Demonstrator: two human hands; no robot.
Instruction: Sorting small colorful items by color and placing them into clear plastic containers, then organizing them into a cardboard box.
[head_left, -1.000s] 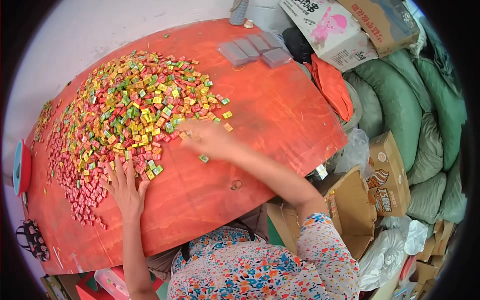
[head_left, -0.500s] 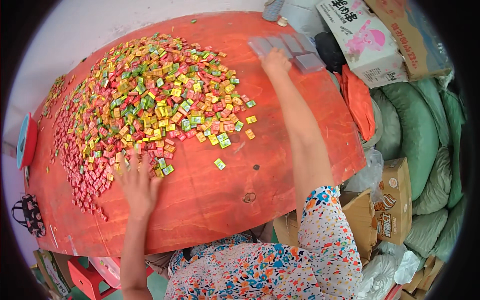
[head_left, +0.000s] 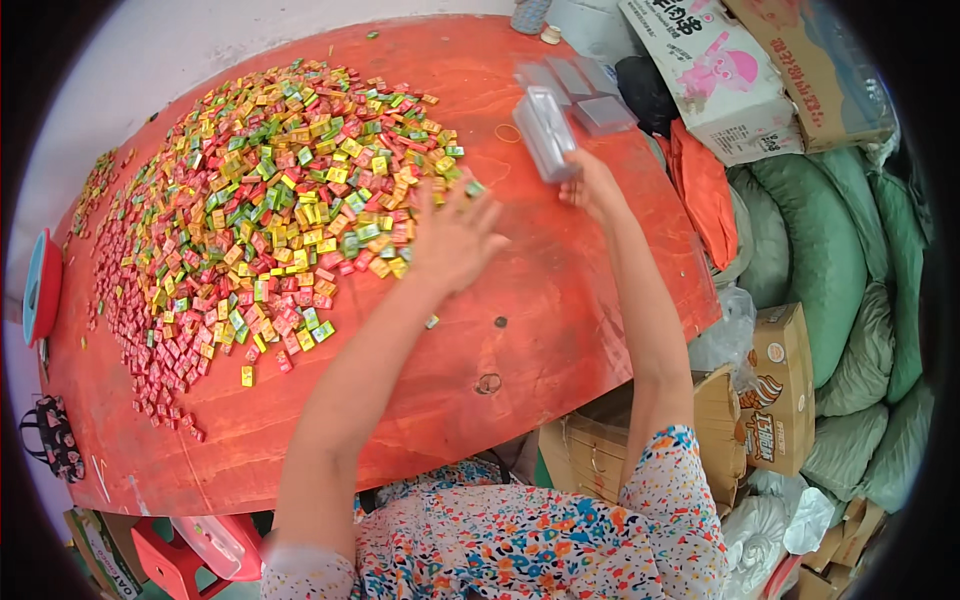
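Observation:
A broad heap of small wrapped pieces (head_left: 270,200), red, yellow, orange and green, covers the left and middle of the red table. My left hand (head_left: 455,240) rests over the heap's right edge, its fingers spread and slightly blurred. In my right hand (head_left: 592,187) is a clear plastic box (head_left: 546,130), gripped at its near end and tilted above the table. Just behind it lie several more clear plastic boxes (head_left: 606,114). A thin yellow rubber band (head_left: 507,133) is on the table left of the held box.
The red table (head_left: 430,400) has a curved near edge in front of me. A red basin with a blue inside (head_left: 42,290) stands at the far left. Cardboard boxes (head_left: 780,390) and green sacks (head_left: 815,270) crowd the right side. A red stool (head_left: 165,560) is below.
My right hand has picked up a clear box and drawn it nearer. My left hand has swept rightward along the heap; stray pieces at its right edge have gone or shifted.

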